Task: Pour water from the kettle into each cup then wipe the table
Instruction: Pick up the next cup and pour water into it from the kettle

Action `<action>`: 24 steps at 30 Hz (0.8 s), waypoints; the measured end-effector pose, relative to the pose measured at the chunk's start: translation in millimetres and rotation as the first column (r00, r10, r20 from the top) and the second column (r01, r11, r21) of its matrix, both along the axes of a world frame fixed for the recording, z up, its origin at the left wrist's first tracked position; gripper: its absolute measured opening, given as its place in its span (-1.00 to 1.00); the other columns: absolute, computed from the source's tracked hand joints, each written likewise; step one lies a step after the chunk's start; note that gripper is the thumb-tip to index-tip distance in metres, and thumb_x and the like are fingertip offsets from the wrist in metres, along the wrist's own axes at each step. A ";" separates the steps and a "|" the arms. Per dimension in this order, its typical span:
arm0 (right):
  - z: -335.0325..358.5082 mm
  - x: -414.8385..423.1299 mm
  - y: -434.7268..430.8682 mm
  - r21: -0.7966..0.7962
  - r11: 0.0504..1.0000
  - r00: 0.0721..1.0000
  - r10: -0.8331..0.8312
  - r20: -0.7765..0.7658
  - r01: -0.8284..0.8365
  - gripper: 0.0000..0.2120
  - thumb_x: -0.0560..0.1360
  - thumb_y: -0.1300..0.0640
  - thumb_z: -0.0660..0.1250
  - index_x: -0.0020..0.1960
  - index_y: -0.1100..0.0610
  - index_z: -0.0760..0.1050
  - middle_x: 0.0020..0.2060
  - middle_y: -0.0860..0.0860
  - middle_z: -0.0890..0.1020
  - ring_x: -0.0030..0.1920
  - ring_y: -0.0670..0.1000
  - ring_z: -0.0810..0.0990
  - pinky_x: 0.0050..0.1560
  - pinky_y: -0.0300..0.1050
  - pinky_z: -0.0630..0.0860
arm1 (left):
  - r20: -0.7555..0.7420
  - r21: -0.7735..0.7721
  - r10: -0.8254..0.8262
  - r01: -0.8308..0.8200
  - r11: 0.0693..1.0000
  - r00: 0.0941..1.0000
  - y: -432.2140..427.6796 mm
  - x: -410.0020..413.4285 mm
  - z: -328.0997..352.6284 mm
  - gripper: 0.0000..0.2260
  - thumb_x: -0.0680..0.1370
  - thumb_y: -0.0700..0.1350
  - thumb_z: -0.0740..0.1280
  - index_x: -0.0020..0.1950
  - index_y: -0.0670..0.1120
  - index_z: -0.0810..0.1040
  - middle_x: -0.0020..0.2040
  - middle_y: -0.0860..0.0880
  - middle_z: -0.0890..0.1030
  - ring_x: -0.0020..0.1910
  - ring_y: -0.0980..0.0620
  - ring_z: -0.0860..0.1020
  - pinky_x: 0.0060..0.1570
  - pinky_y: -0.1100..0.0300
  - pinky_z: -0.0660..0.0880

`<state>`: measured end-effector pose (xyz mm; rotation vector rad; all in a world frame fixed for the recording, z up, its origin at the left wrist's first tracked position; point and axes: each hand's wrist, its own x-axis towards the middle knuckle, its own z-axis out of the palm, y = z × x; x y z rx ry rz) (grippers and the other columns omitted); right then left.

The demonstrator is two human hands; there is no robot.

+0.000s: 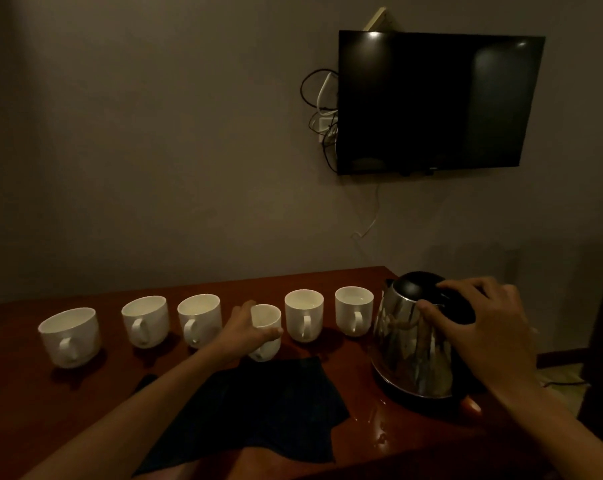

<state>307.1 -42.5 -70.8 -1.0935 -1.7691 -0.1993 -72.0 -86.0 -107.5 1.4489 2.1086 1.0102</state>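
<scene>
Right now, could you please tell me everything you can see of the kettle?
The kettle is a cone-shaped pot of shiny steel with a black lid, a black handle and a short spout pointing left. It stands upright on its black round base at the right end of the table, just right of the row of cups. The right hand grips its handle, thumb on the steel. Spilled water lies beside the base.

- You've got a black TV [438, 102] up on the wall [154, 133], screen dark.
- Messy tangle of cables [322, 109] just left of it.
- One thin white wire [371, 220] dangles below.
</scene>
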 end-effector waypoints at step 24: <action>-0.2 27.3 7.3 -0.130 0.973 0.980 0.183 -0.076 -0.191 -0.44 0.40 -0.28 0.40 0.28 -0.01 0.60 -0.07 -0.05 0.55 -0.13 -0.13 0.56 -0.17 -0.35 0.43 | -0.068 0.169 -0.318 0.325 0.931 0.946 -9.0 57.8 44.4 -0.37 0.26 0.21 0.61 0.21 0.11 0.42 0.14 0.14 0.51 0.07 0.19 0.51 -0.06 0.28 0.49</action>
